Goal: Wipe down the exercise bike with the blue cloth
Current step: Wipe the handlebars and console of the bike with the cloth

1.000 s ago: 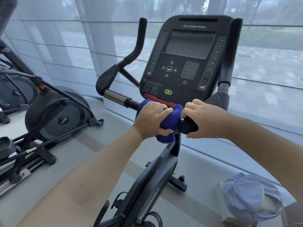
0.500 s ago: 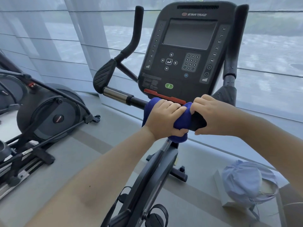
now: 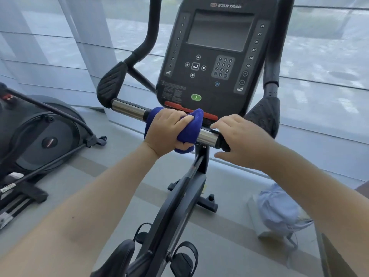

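L hand clamps blue cloth around handlebar; R hand loose, fingers spread over bar end.

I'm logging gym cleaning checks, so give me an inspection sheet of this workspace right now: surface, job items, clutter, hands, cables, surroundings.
Surface: grey floor, paler band across it.
Job's things: black exercise bike with black console; blue cloth wrapped round the chrome handlebar.
Clutter: pale blue fabric bundle on a white box, right of the bike.
Hands: left hand clenched on the cloth; right hand open over the bar's black grip, contact unclear.
Cables: nothing seen.
Surroundings: black elliptical machine at left; sheer-screened windows ahead.
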Motion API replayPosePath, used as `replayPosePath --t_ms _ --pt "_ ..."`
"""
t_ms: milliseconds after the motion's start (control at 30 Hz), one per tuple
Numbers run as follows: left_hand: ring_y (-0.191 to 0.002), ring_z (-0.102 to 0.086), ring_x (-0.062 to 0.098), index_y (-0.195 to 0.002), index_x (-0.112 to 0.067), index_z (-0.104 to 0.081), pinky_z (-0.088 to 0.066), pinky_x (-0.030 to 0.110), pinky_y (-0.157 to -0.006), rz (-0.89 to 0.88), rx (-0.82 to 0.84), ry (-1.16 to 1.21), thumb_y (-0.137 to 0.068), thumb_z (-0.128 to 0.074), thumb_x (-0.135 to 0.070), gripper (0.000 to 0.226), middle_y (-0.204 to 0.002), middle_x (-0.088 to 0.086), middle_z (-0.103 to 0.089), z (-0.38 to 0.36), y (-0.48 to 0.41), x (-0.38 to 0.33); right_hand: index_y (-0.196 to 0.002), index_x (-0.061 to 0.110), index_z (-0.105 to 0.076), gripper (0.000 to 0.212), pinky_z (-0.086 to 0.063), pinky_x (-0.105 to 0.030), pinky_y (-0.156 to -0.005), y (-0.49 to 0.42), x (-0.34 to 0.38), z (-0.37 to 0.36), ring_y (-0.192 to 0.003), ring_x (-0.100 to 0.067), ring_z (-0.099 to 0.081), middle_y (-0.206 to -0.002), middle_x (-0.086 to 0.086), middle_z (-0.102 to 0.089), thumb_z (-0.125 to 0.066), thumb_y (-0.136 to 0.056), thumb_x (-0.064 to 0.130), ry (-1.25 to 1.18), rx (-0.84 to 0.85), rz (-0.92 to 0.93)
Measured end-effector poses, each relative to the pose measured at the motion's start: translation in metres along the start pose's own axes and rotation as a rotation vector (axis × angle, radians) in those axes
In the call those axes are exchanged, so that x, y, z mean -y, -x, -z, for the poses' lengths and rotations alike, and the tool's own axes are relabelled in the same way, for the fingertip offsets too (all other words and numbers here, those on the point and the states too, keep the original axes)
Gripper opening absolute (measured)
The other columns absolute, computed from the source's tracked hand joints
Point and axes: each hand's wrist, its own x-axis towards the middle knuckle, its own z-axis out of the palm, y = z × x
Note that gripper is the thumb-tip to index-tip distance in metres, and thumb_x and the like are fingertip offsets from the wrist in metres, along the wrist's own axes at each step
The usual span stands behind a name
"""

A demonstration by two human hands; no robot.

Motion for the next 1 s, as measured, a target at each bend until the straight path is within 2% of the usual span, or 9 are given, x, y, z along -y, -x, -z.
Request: replayPosePath --t_ms 100,200,300,433,500,600,800,1000 --pt "-0.086 -0.061 0.027 -0.112 -0.01 -0.064 -0.047 0.04 -0.078 -0.006 0.018 -0.007 -0.08 -0.062 -0.056 0.057 -0.101 0.007 -0.067 0.001 0.001 0.003 -0.117 0.012 -0.05 0.05 -0.04 -0.03 -0.086 -0.021 0.03 -0.015 -0.103 -0.022 -0.049 -0.112 -0.002 -0.055 -0.063 -0.085 0.047 0.031 -0.043 -0.061" --pt "-0.085 -0.061 0.026 -0.112 -0.01 -0.064 -0.047 0.039 -0.078 0.008 0.027 -0.01 -0.08 -0.06 -0.058 0.057 -0.101 0.007 -0.067 0.002 0.006 0.013 -0.113 0.012 -0.046 0.039 -0.032 -0.028 -0.069 -0.043 0.044 -0.025 -0.097 -0.022 -0.051 -0.105 -0.001 -0.052 -0.06 -0.089 0.038 0.009 -0.068 -0.18" --pt "-0.085 -0.061 0.026 -0.112 -0.01 -0.065 -0.047 0.04 -0.08 0.04 0.043 -0.04 -0.081 -0.059 -0.059 0.058 -0.099 0.006 -0.067 0.002 0.013 0.026 -0.11 0.013 -0.042 0.037 -0.03 -0.029 -0.066 -0.059 0.05 -0.035 -0.09 -0.022 -0.053 -0.094 0.001 -0.044 -0.061 -0.088 0.037 0.051 -0.004 -0.261" --pt "-0.084 -0.06 0.025 -0.109 -0.011 -0.066 -0.046 0.039 -0.08 0.04 0.046 -0.065 -0.083 -0.054 -0.063 0.059 -0.097 0.006 -0.067 0.003 0.016 0.039 -0.109 0.014 -0.042 0.038 -0.032 -0.03 -0.064 -0.083 0.058 -0.042 -0.084 -0.022 -0.054 -0.099 0.0 -0.054 -0.065 -0.086 0.034 0.028 0.002 -0.326" --pt "-0.084 -0.06 0.025 -0.108 -0.011 -0.065 -0.046 0.039 -0.081 0.026 0.052 -0.077 -0.084 -0.051 -0.062 0.058 -0.097 0.006 -0.067 0.004 0.018 0.046 -0.102 0.015 -0.04 0.035 -0.032 -0.03 -0.057 -0.088 0.055 -0.042 -0.072 -0.022 -0.049 -0.09 0.001 -0.055 -0.064 -0.087 0.035 0.012 -0.002 -0.341" --pt "-0.081 -0.06 0.026 -0.106 -0.011 -0.067 -0.045 0.039 -0.08 -0.013 0.02 -0.093 -0.084 -0.053 -0.06 0.055 -0.094 0.006 -0.067 0.005 0.02 0.06 -0.092 0.016 -0.031 0.037 -0.022 -0.028 -0.046 -0.084 0.048 -0.042 -0.064 -0.023 -0.046 -0.077 0.004 -0.049 -0.062 -0.086 0.037 0.049 -0.034 -0.316" --pt "-0.077 -0.061 0.026 -0.1 -0.012 -0.071 -0.047 0.037 -0.073 -0.046 -0.05 -0.079 -0.079 -0.06 -0.057 0.05 -0.089 0.004 -0.068 0.004 0.025 0.085 -0.09 0.017 -0.032 0.039 -0.027 -0.028 -0.048 -0.082 0.048 -0.047 -0.062 -0.023 -0.048 -0.074 0.005 -0.049 -0.063 -0.085 0.042 0.043 -0.054 -0.332" --pt "-0.078 -0.062 0.027 -0.102 -0.013 -0.071 -0.048 0.038 -0.075 -0.001 -0.031 -0.072 -0.073 -0.065 -0.055 0.051 -0.092 0.005 -0.068 0.01 0.033 0.105 -0.089 0.018 -0.036 0.038 -0.034 -0.03 -0.053 -0.078 0.05 -0.048 -0.064 -0.023 -0.046 -0.076 0.005 -0.049 -0.065 -0.083 0.042 0.052 -0.113 -0.332"
